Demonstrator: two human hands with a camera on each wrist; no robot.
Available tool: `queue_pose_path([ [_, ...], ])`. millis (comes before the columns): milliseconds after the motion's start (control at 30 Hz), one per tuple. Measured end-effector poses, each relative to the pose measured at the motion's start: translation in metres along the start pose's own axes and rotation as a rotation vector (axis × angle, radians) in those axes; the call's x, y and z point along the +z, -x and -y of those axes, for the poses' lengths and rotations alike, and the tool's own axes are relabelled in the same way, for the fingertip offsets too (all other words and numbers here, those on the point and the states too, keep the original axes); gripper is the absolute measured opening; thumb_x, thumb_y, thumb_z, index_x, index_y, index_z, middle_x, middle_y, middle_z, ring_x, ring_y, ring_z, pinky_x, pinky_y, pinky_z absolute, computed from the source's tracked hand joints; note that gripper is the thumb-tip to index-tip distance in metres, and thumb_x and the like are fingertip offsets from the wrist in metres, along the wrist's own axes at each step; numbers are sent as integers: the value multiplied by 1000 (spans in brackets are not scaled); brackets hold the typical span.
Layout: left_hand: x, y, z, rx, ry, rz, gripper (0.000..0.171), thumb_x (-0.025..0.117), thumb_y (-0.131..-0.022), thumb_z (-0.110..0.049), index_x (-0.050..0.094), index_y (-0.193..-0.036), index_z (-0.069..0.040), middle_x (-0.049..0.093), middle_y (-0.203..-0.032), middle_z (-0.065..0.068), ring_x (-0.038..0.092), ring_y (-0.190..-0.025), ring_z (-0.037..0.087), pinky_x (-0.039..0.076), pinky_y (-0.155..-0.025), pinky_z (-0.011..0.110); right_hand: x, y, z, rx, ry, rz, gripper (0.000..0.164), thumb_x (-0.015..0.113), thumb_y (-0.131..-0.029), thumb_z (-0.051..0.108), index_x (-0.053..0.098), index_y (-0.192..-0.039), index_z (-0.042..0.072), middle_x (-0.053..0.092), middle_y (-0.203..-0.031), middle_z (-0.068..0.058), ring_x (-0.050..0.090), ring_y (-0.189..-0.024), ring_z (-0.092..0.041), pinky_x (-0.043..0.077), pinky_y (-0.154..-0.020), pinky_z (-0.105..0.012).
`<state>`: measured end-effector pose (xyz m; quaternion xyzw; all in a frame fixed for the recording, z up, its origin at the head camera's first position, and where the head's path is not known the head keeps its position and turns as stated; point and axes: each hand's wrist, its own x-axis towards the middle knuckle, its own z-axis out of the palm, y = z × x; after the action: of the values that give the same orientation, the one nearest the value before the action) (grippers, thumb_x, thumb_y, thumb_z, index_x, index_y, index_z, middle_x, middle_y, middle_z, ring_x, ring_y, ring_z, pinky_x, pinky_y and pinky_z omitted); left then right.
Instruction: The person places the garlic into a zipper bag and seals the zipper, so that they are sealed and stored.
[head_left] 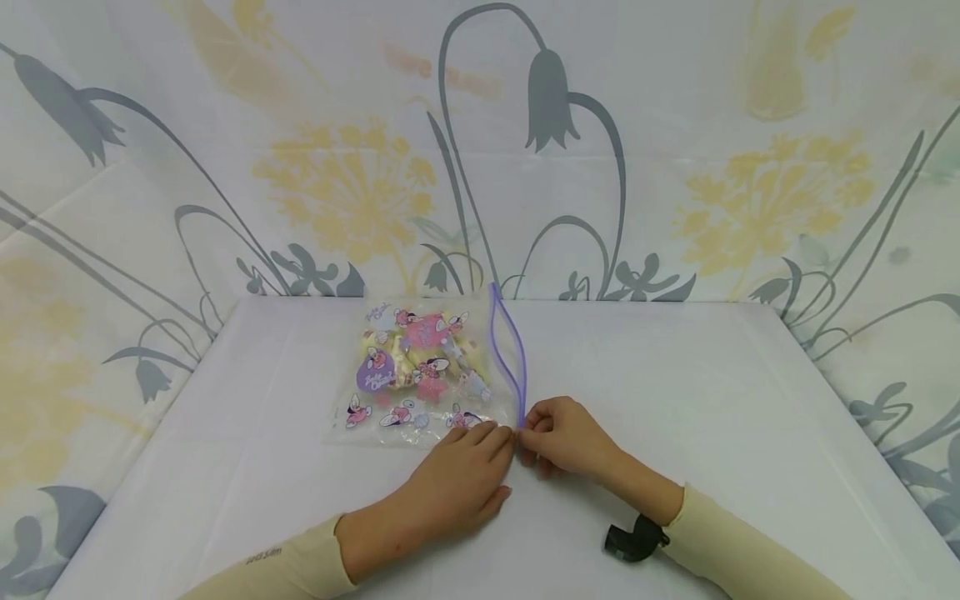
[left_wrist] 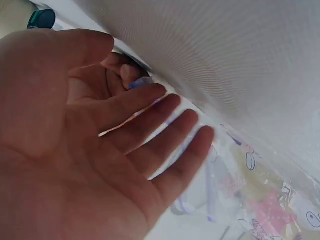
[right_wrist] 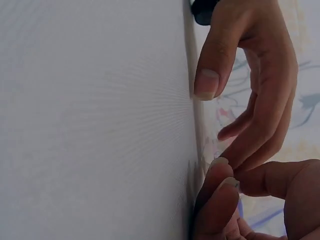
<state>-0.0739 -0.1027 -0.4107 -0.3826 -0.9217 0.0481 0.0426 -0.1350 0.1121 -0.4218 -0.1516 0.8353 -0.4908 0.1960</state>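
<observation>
A clear zip bag (head_left: 431, 400) printed with pink and purple cartoon figures lies flat, with pale yellow packed contents showing through. Its purple zip strip (head_left: 521, 407) runs along the right side, the two bands parted in the middle. My left hand (head_left: 461, 479) rests its fingertips on the bag's near right corner; in the left wrist view its fingers (left_wrist: 155, 125) are extended and spread. Thumb and fingers of my right hand (head_left: 566, 435) pinch the near end of the zip strip. Both hands' fingertips meet there in the right wrist view.
The bag lies on a white-covered table (head_left: 675, 367). Behind it hangs a floral-patterned cloth (head_left: 645, 217). A black device (head_left: 633, 540) is attached at the right wrist, by the cream sleeve (head_left: 735, 542).
</observation>
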Motion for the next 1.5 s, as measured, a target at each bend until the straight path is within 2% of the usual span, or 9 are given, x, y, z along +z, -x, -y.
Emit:
queue_pose_path([
  [133,0,-1,0,61,14,-118,45,65,-103,-40,66,-135,-10,63,-137,2,59,-127,19,53,-101,38,-1,-1,1,8,-73,-6,18,70,-99,14,67,-87,1,70,-68,-5,64,-54,-16,54,-51,-31],
  [233,-2,-2,1,103,63,-159,30,66,-102,-36,69,-123,-15,64,-127,-2,60,-117,16,54,-93,34,-2,0,3,13,-109,-17,17,70,-99,14,66,-89,0,68,-68,-4,63,-58,-16,53,-53,-30],
  [367,-4,-3,3,121,188,-118,26,68,-101,-32,69,-122,-16,65,-113,-6,61,-99,10,55,-82,27,-3,0,6,24,-150,-27,16,70,-98,12,65,-91,-1,66,-68,-4,62,-60,-15,52,-55,-29],
  [533,-4,-3,6,95,377,-34,38,69,-102,-30,65,-134,-11,62,-95,-9,58,-80,2,53,-73,23,-3,0,7,39,-192,-27,15,69,-97,11,65,-91,-2,65,-67,-2,61,-63,-15,53,-57,-28],
  [800,-3,-3,8,36,396,69,64,65,-104,-36,49,-153,1,67,-127,6,66,-112,12,57,-96,31,-4,-2,6,37,-291,-8,16,65,-100,11,64,-93,-3,65,-69,-3,61,-64,-15,53,-59,-28],
  [1033,-2,-2,5,-16,439,90,80,68,-102,-40,36,-159,6,58,-122,2,61,-106,10,55,-96,29,-5,-4,8,7,-329,-12,17,61,-102,10,61,-89,0,62,-70,-2,58,-63,-12,52,-60,-27],
  [1333,1,3,0,-74,210,20,83,68,-100,-50,40,-160,1,43,-152,18,45,-140,32,49,-107,44,-4,-6,3,26,-346,0,17,60,-103,11,61,-89,2,63,-71,-2,59,-64,-13,52,-61,-26],
  [1400,1,3,2,-74,240,35,83,66,-101,-51,38,-161,0,42,-152,18,42,-144,34,47,-109,47,-4,-6,2,23,-345,14,16,61,-102,12,62,-90,2,64,-71,-1,59,-65,-13,53,-62,-27],
  [1500,0,1,7,-82,380,60,81,64,-103,-50,34,-161,-2,42,-151,17,40,-145,33,42,-116,48,-4,-7,0,15,-343,36,16,63,-102,12,62,-90,1,65,-71,-1,61,-65,-13,53,-61,-27],
])
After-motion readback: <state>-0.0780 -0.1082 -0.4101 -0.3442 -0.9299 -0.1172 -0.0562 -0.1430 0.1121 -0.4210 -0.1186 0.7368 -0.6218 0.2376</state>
